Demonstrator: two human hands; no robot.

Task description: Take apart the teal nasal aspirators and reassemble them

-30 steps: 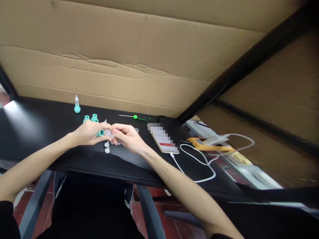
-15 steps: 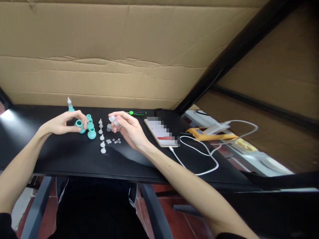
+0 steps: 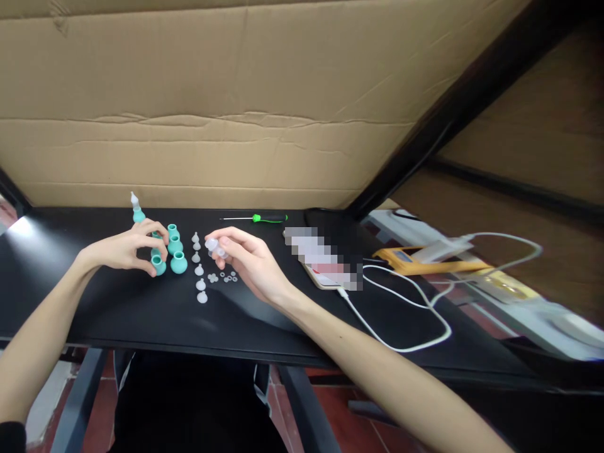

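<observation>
My left hand (image 3: 129,248) curves over the left side of a group of teal bulbs, its thumb and fingers round the open-necked teal bulb (image 3: 159,267) at the front left. Other teal bulbs are partly hidden behind those fingers. Beside them on the right stands another open teal bulb (image 3: 178,263), with two more behind it. My right hand (image 3: 245,255) is closed on small translucent plastic pieces (image 3: 215,246), pinched at the fingertips; their exact shape is unclear. Between the hands runs a column of white pointed nozzles (image 3: 199,270).
Small clear discs (image 3: 213,277) and rings (image 3: 229,278) lie on the black table (image 3: 226,324). A teal bulb with a white tip (image 3: 135,201) stands at the back left. Rightward are a screwdriver (image 3: 270,219), a phone (image 3: 325,283), a white cable (image 3: 401,349) and a yellow device (image 3: 401,261).
My left hand has brought the teal bulb nearer the table's front, level with the front right bulb. My right hand still holds the translucent pieces. The view has shifted slightly.
</observation>
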